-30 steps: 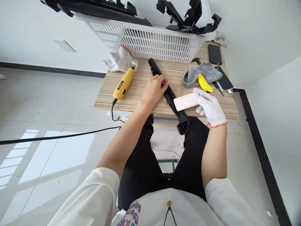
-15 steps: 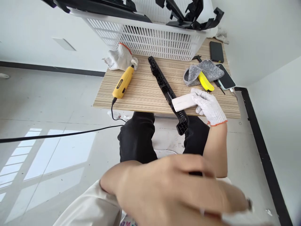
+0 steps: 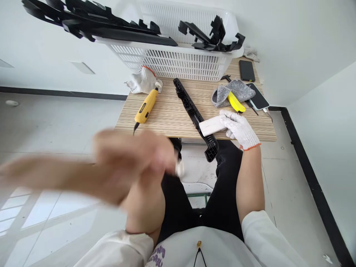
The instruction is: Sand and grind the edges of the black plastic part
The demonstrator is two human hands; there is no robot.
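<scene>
A long black plastic part lies slantwise on the striped wooden table, its near end hanging over the front edge. My right hand, in a white knit glove, grips a white rectangular block pressed against the part. My bare left hand is raised close to the camera, blurred, away from the table. A small pale thing shows at its fingertips; I cannot tell whether the hand holds it.
A white slatted basket with several black plastic parts stands at the back. A yellow rotary tool with cord and a white glove lie left. A grey cloth, yellow knife and two phones lie right.
My left hand let go of the black part, rose toward the camera and swept to the left. The view tilted slightly. My right hand keeps the white block on the part.
</scene>
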